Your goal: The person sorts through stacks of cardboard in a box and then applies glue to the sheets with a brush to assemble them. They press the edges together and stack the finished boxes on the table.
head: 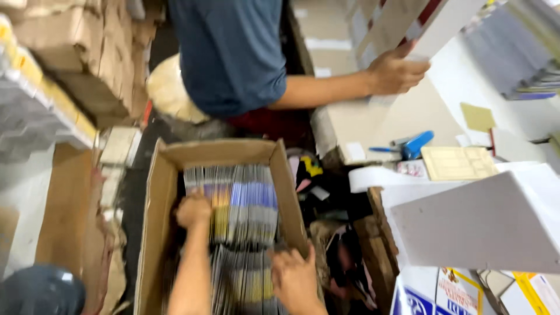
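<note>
An open cardboard box (158, 192) sits below me, packed with rows of thin booklets (248, 204) standing on edge. My left hand (193, 211) reaches deep into the box and presses on the left end of a booklet row, fingers curled. My right hand (294, 279) rests on the nearer booklets by the box's right wall, fingers bent against the cardboard. Whether either hand grips a booklet is blurred.
A person in a blue shirt (233, 52) stands beyond the box, one hand (396, 71) holding a white board. A table at right carries a blue stapler (415, 144), a yellow pad (458, 163) and white sheets (484, 221). Stacked cartons (87, 52) fill the left.
</note>
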